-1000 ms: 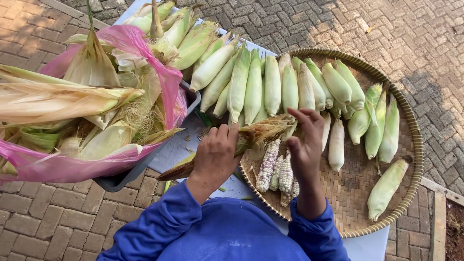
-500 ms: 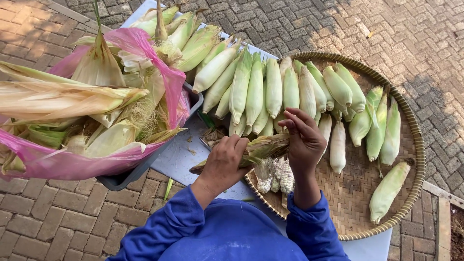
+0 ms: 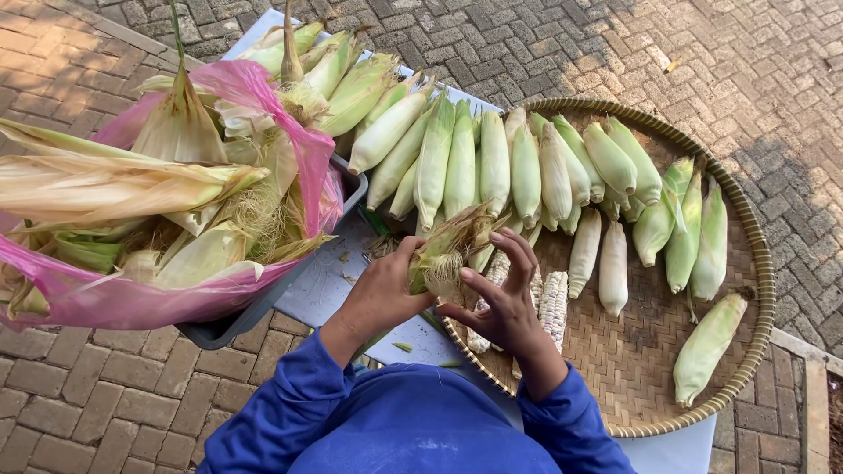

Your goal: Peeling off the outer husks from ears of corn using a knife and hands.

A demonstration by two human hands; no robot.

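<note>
The left hand (image 3: pixel 379 294) has its grip wrapped round a pale green, half-husked ear of corn with a tuft of dry silk (image 3: pixel 443 250), held just above the near edge of the round woven bamboo tray (image 3: pixel 762 290), while the right hand (image 3: pixel 502 307) has its fingers spread wide, the fingertips against the husk. Peeled white cobs (image 3: pixel 551 303) lie on the tray just beside the right hand, beyond them a row of green-husked ears (image 3: pixel 527 171). Left of the hands a grey tub lined with pink plastic (image 3: pixel 219 329) is heaped with stripped husks on the white bench (image 3: pixel 320 281).
</note>
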